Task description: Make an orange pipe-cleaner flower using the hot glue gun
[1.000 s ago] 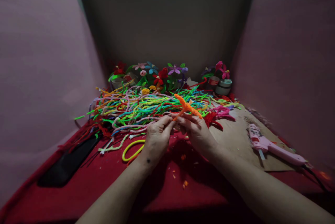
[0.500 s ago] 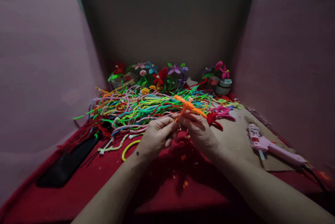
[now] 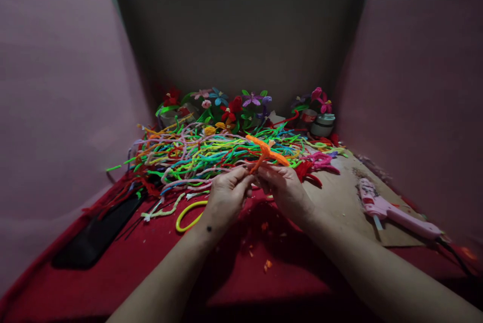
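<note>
Between my two hands is an orange pipe-cleaner flower [image 3: 267,151], its petals spread above my fingertips. My left hand [image 3: 231,192] is closed, thumb and forefinger pinching the lower end of the orange piece. Close beside it, my right hand [image 3: 283,189] is closed too, its fingertips pinching the same piece just below the petals. The exact spot where the fingers meet is partly hidden. Behind the hands lies a wide heap of coloured pipe cleaners [image 3: 204,152]. A dark red pipe-cleaner piece [image 3: 311,178] sits just past my right hand.
A pink glue gun [image 3: 400,217] rests on a cardboard sheet [image 3: 335,207] at right, its cord trailing off. A black phone-like slab [image 3: 94,237] and a yellow ring [image 3: 181,217] lie at left on the red cloth [image 3: 151,283]. Finished flowers [image 3: 251,99] and a jar [image 3: 322,125] stand behind.
Both hands and the orange flower have shifted slightly; the flower moved a little left and has turned. The left wrist moved a bit right, showing more of the yellow ring.
</note>
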Tool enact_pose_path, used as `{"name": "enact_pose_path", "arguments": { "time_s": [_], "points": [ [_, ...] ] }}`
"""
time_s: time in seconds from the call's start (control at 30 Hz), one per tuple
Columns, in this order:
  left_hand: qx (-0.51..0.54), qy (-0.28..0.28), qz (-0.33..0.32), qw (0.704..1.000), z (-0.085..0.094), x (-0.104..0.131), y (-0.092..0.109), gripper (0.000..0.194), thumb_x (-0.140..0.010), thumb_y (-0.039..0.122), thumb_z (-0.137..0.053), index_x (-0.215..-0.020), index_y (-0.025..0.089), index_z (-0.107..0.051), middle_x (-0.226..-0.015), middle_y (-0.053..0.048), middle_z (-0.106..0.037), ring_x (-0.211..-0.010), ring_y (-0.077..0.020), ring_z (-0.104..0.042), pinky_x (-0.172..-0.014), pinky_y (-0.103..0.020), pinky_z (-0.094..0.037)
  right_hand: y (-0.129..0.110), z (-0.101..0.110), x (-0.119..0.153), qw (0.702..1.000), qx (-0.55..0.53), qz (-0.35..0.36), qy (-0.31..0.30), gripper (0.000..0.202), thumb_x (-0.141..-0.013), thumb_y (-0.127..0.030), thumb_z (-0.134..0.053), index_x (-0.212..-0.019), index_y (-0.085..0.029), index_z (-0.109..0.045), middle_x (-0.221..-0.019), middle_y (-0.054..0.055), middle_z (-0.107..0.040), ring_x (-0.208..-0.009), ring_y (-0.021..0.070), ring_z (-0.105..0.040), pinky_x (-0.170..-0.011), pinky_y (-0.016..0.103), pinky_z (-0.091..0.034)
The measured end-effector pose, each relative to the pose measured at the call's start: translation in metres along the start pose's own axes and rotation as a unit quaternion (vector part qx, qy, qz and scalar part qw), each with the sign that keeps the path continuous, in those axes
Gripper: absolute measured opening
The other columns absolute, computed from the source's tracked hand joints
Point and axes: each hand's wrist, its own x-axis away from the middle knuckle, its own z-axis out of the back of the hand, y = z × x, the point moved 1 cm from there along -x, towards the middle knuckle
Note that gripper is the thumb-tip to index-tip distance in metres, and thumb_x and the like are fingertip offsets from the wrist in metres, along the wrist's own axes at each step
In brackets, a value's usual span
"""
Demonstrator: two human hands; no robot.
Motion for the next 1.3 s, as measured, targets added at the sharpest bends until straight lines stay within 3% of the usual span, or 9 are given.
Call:
{"name": "enact_pose_path", "arguments": {
  "time_s": [0.13,0.3,0.43,0.6,0.7,0.8,1.0,1.1,1.3],
  "points": [
    [0.137,-0.059,0.098,0.984,0.001,0.0,0.007,0.019,-0.076,0.031,-0.056,-0.068,0.013,-0.056,-0.047,0.006,-0.046,-0.032,-0.0018,-0.031,-0.032,-0.014,-0.02,-0.002,0.001,-0.002,1.0,0.011,-0.003,-0.004,0.024,-0.075,-0.027,-0.059,-0.053,-0.016,-0.055,-0.051,-0.004,-0.04,-0.05,0.0081,-0.034,-0.049,0.024,-0.026],
    [0.286,-0.159,0.179,0.928,0.007,0.001,0.006,0.019,-0.076,0.032,-0.059,-0.073,0.014,-0.056,-0.047,0.007,-0.044,-0.03,0.0013,-0.022,-0.031,-0.012,-0.016,-0.002,0.004,-0.002,1.0,0.018,-0.007,0.008,0.015,-0.071,-0.029,-0.064,-0.078,-0.017,-0.069,-0.057,-0.002,-0.048,-0.051,0.0079,-0.035,-0.049,0.023,-0.028],
    [0.336,-0.222,0.178,0.898,0.012,0.002,0.005,0.02,-0.079,0.029,-0.057,-0.068,0.014,-0.052,-0.048,0.007,-0.044,-0.03,0.0021,-0.017,-0.031,-0.012,-0.016,-0.001,0.004,-0.001,0.999,-0.012,-0.032,-0.025,0.018,-0.072,-0.03,-0.063,-0.083,-0.017,-0.07,-0.058,-0.002,-0.048,-0.053,0.0084,-0.036,-0.053,0.024,-0.032],
    [0.32,-0.246,0.161,0.901,0.014,0.0,0.005,0.019,-0.08,0.032,-0.056,-0.073,0.014,-0.055,-0.046,0.008,-0.043,-0.029,0.0009,-0.017,-0.03,-0.013,-0.016,0.002,0.002,-0.001,0.995,-0.076,-0.05,-0.028,0.009,-0.07,-0.026,-0.065,-0.075,-0.018,-0.068,-0.061,-0.002,-0.053,-0.055,0.0088,-0.039,-0.058,0.026,-0.035],
    [0.211,-0.207,0.12,0.948,0.014,-0.001,0.006,0.026,-0.08,0.037,-0.054,-0.071,0.014,-0.056,-0.045,0.006,-0.044,-0.03,-0.0011,-0.024,-0.032,-0.015,-0.017,0.002,0.002,-0.001,0.997,-0.06,-0.039,-0.009,0.011,-0.069,-0.027,-0.066,-0.074,-0.018,-0.068,-0.058,-0.001,-0.053,-0.053,0.0091,-0.038,-0.054,0.025,-0.034],
    [0.054,-0.121,0.057,0.99,0.009,-0.001,0.007,0.032,-0.078,0.042,-0.055,-0.063,0.014,-0.054,-0.046,0.005,-0.045,-0.035,-0.0046,-0.035,-0.036,-0.018,-0.024,0.002,0.002,-0.001,0.998,-0.043,-0.027,0.029,0.011,-0.068,-0.026,-0.067,-0.074,-0.017,-0.069,-0.061,-0.001,-0.054,-0.054,0.0089,-0.038,-0.05,0.024,-0.031],
    [-0.142,0.069,-0.123,0.98,-0.004,0.002,0.003,0.013,-0.077,0.029,-0.057,-0.07,0.018,-0.059,-0.058,0.002,-0.053,-0.053,-0.0095,-0.045,-0.055,-0.021,-0.034,0.001,-0.001,0.0,0.997,-0.011,-0.005,0.075,0.006,-0.067,-0.023,-0.067,-0.069,-0.017,-0.069,-0.06,-0.002,-0.055,-0.051,0.0073,-0.035,-0.048,0.023,-0.026],
    [-0.123,0.078,-0.125,0.981,-0.004,0.004,0.0,0.016,-0.081,0.027,-0.05,-0.072,0.019,-0.059,-0.057,0.003,-0.048,-0.052,-0.0092,-0.041,-0.053,-0.02,-0.033,0.001,-0.003,0.0,0.995,-0.04,-0.008,0.088,0.007,-0.064,-0.022,-0.069,-0.069,-0.017,-0.068,-0.058,-0.003,-0.055,-0.051,0.0077,-0.037,-0.048,0.024,-0.028],
    [0.012,0.027,-0.024,0.999,-0.002,0.002,0.001,0.023,-0.079,0.031,-0.052,-0.062,0.016,-0.055,-0.051,0.005,-0.04,-0.045,-0.0058,-0.032,-0.043,-0.019,-0.026,-0.002,-0.002,0.0,0.997,-0.033,-0.029,0.059,0.01,-0.066,-0.026,-0.068,-0.065,-0.016,-0.066,-0.054,-0.003,-0.05,-0.05,0.007,-0.035,-0.047,0.023,-0.025]
  ]
}}
